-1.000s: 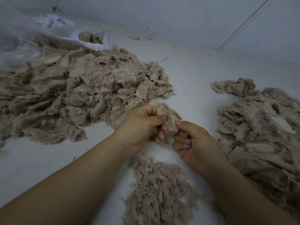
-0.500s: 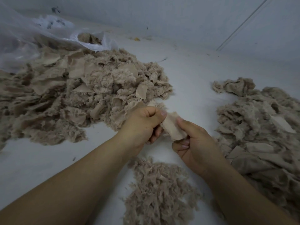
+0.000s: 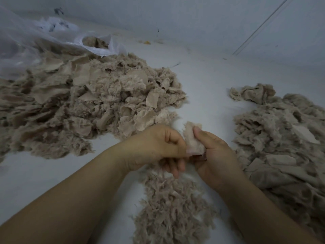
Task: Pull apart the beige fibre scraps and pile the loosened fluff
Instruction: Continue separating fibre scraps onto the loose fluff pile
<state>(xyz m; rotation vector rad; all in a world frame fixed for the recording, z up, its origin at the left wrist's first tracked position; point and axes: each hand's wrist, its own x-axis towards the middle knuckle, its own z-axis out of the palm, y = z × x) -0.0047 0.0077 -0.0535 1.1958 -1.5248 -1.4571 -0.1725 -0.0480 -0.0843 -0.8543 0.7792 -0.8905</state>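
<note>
Since half a second ago, drawn closer together and lower: left hand [image 3: 158, 147] and right hand [image 3: 213, 155], now nearly touching above the small fluff pile [image 3: 173, 208]. Right thumb pressed onto a beige scrap [image 3: 192, 138], pinched upright against curled fingers mostly hidden behind it. Left thumb and forefinger closed at the scrap's lower edge; whether actually gripping fibre hard to tell, contact point blurred and shadowed, remaining fingers curled beneath. Large heap of scraps [image 3: 84, 106] to the left, cut off at the frame edge, partly covered at the back by a clear plastic bag [image 3: 52, 37]. Second heap [image 3: 281, 138] to the right, also cut off. All on a pale surface [image 3: 202, 81]. Fluff pile's near end lost below the frame, partly masked by both forearms.
</note>
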